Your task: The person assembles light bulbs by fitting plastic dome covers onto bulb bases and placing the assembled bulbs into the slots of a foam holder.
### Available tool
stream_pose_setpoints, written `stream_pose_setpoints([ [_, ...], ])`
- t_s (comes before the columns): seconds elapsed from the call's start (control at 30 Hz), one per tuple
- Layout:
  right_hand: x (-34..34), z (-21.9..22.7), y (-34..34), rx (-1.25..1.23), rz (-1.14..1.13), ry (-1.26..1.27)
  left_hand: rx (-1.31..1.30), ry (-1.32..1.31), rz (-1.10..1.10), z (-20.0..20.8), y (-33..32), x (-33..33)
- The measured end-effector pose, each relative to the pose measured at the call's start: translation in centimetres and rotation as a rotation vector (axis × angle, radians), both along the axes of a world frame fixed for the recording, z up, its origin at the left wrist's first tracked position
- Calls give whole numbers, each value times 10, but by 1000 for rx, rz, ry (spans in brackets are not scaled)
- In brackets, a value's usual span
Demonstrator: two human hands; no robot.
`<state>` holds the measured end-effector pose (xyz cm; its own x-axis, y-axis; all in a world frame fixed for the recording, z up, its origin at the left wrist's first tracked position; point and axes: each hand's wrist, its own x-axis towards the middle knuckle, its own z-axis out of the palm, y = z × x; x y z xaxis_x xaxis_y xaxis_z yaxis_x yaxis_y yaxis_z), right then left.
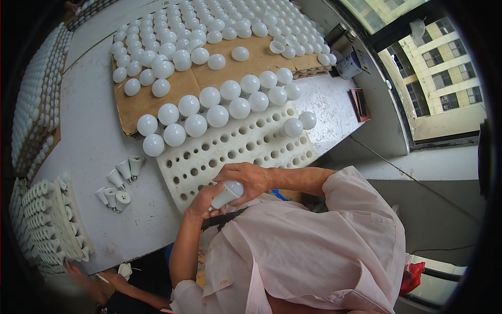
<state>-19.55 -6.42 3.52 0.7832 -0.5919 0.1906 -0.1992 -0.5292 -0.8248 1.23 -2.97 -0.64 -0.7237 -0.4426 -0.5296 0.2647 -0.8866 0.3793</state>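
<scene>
Close to my body, both hands are on one LED bulb (225, 197) with a white tapered body and a rounded dome. My left hand (203, 201) is wrapped round its body near the screw base. My right hand (244, 179) closes over the dome end, hiding part of it. Just beyond lies a white foam tray (204, 161) with rows of round holes. Domed bulbs (217, 115) stand along its far side in two rows, and a pair of bulbs (293, 127) stands near its right end.
White domes (216, 62) crowd a cardboard sheet (222, 48) at the back. Several bulb bodies without domes (122, 200) lie on the table's left. Racks of parts (44, 220) stand far left, near a co-worker's hand (115, 280). A dark phone (361, 103) lies by the window wall.
</scene>
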Motion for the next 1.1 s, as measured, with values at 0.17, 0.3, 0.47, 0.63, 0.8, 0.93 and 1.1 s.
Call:
stream_pose_setpoints([
  [0.17, 0, 14, 3, 85, -126, 90, -552, -407, -22, 34, 2, -6],
  [0.3, 8, 15, 7, -48, -95, -175, -600, -420, 15, 44, 6, -8],
  [0.47, 3, 13, 15, -16, -55, -289, -591, -454, -44, 60, 11, -14],
  [0.63, -1, 1, 10, 10, -74, -239, -554, -469, -34, 45, 10, -18],
  [0.8, -8, 8, 12, 34, -138, -187, -211, -8, 9, -4, 12, 1],
  [0.93, -58, -3, -1, 28, -314, -26, -439, -426, 243, 2, 21, 1],
  [1.1, -127, 0, -44, -229, -508, 678, -432, -931, 552, -28, 18, 76],
])
